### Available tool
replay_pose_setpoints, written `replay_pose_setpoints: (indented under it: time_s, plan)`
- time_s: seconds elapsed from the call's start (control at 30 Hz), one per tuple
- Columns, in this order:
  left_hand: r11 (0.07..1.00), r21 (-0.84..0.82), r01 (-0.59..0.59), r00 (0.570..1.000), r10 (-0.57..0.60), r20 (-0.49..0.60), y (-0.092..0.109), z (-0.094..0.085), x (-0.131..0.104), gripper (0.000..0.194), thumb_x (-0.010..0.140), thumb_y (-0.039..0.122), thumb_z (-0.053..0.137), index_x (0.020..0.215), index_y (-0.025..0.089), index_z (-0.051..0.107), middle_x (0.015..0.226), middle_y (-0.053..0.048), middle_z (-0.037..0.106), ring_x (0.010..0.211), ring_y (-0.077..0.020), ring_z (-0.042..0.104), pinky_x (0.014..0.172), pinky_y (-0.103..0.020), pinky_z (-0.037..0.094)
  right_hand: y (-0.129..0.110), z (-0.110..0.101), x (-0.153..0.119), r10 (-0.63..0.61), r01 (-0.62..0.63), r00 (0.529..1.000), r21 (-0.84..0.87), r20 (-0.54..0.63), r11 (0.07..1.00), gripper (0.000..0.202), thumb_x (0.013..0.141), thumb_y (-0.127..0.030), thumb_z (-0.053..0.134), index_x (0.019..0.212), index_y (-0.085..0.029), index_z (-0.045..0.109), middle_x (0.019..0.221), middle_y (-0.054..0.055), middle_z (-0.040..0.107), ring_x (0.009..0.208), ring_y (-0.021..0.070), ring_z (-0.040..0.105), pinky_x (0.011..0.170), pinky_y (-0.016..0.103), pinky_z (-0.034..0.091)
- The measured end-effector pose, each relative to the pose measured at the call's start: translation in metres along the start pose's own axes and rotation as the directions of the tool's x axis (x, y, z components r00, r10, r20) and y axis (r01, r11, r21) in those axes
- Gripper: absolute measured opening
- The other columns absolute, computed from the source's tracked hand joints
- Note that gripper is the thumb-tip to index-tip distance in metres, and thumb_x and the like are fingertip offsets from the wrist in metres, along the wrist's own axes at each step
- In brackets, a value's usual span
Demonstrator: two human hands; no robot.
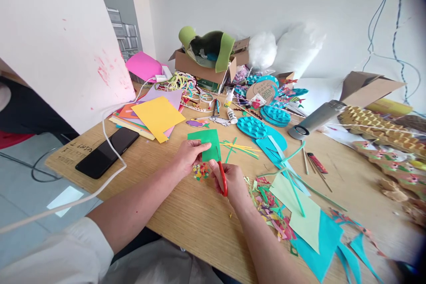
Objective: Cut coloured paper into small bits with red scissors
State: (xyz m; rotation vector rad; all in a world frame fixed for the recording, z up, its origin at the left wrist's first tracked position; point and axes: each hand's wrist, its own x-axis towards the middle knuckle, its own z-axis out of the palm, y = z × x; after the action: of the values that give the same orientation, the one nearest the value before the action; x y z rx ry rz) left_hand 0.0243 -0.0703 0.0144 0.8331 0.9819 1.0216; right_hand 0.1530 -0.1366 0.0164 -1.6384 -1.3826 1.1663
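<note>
My left hand (191, 155) pinches the left edge of a green paper sheet (208, 136), thumb on top. In my right hand (231, 182) is a pair of red-handled scissors (223, 178), their blades at the sheet's right edge. Small round paper pieces (201, 171) in several colours lie on the wooden table (186, 213) just below the sheet. Thin yellow and green paper strips (241, 147) lie crossed to the right of it. Coloured paper scraps (271, 208) are heaped beside my right forearm.
A black phone (107, 152), a white cable (109, 142) and stacked coloured paper (158, 117) are at left. Glue bottles (232, 116), blue ovals (252, 127) and a full box (199, 67) stand or lie behind. At right are a metal bottle (316, 120) and blue sheets (316, 244).
</note>
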Motion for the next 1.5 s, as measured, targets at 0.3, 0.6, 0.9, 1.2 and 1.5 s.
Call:
replay_pose_setpoints:
  time_s: [0.3,0.6,0.9,1.2,1.5]
  plan:
    - [0.999,-0.037,0.024,1.0,-0.024,-0.003,0.0021,-0.0004,-0.0008,0.037,0.053,0.038,0.08,0.052,0.016,0.05,0.041,0.007,0.041,0.033,-0.0024,0.03,0.032,-0.02,0.012,0.0021,-0.001,0.0013,-0.019,0.02,1.0,-0.074,0.009,0.997,0.06,0.077,-0.069,0.049,0.049,-0.016,0.051,0.036,0.001,0.049,0.032,0.01,0.041,0.037,0.021,0.03]
    - [1.0,-0.003,0.008,1.0,-0.008,0.009,-0.002,0.0005,-0.0014,0.042,0.055,0.038,0.079,0.048,0.017,0.044,0.039,0.007,0.036,0.033,-0.0028,0.028,0.033,-0.02,0.013,0.0037,-0.0012,0.0023,-0.025,0.024,1.0,-0.082,-0.009,0.996,0.064,0.075,-0.072,0.049,0.043,-0.017,0.046,0.037,0.003,0.05,0.032,0.0096,0.04,0.036,0.021,0.029]
    - [1.0,-0.003,-0.018,0.999,0.018,-0.04,-0.0017,-0.0016,0.0016,0.036,0.056,0.036,0.077,0.05,0.017,0.047,0.04,0.007,0.039,0.033,-0.0036,0.03,0.032,-0.021,0.014,0.0055,0.0,0.0038,-0.027,0.027,1.0,-0.097,0.001,0.995,0.058,0.076,-0.066,0.054,0.048,-0.015,0.051,0.039,0.002,0.051,0.035,0.0101,0.043,0.038,0.02,0.031]
    - [0.999,0.018,-0.027,0.999,0.028,-0.041,-0.0009,-0.0005,0.0002,0.039,0.057,0.037,0.077,0.049,0.017,0.045,0.039,0.007,0.037,0.032,-0.0033,0.029,0.032,-0.021,0.014,0.0061,-0.0011,0.0029,-0.027,0.028,1.0,-0.114,0.008,0.993,0.059,0.077,-0.066,0.052,0.047,-0.016,0.048,0.04,0.002,0.051,0.035,0.0099,0.043,0.039,0.02,0.031]
    - [0.998,-0.008,-0.057,0.998,0.057,-0.024,-0.0023,0.0013,-0.0015,0.035,0.058,0.036,0.076,0.051,0.016,0.048,0.041,0.007,0.041,0.033,-0.0037,0.032,0.032,-0.02,0.015,0.0063,-0.0016,0.0052,-0.015,0.016,1.0,-0.061,0.027,0.998,0.058,0.076,-0.066,0.053,0.049,-0.015,0.052,0.041,0.002,0.051,0.036,0.0098,0.043,0.039,0.02,0.031]
